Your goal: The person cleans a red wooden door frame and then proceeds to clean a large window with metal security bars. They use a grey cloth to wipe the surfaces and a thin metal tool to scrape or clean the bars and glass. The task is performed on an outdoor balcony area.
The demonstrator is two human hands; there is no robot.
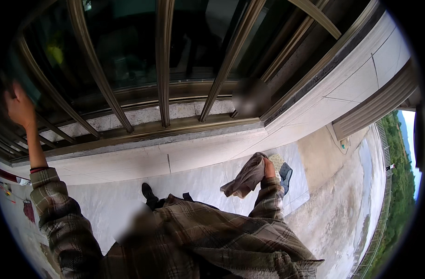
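My left hand (20, 108) is raised at the far left, beside the metal window bars (163, 62). Its fingertips run into dark shadow at the rim of the picture, so whether they grip anything is unclear. Low on the right, my right hand (269, 168) clutches a crumpled grey-brown cloth (245, 176), which hangs out to the left over the tiled floor. Behind the bars stands dark window glass (195, 38) with reflections. A pale stone sill strip (139, 114) runs between the glass and the bars' bottom rail (184, 126).
Below the window is a pale tiled wall (205, 150). A blue-grey item (285, 176) and a patterned yellowish one (277, 162) lie on the grey tiles past my right hand. Wet concrete (334, 195) stretches right to a railing (385, 205). A dark red cloth (28, 211) is at left.
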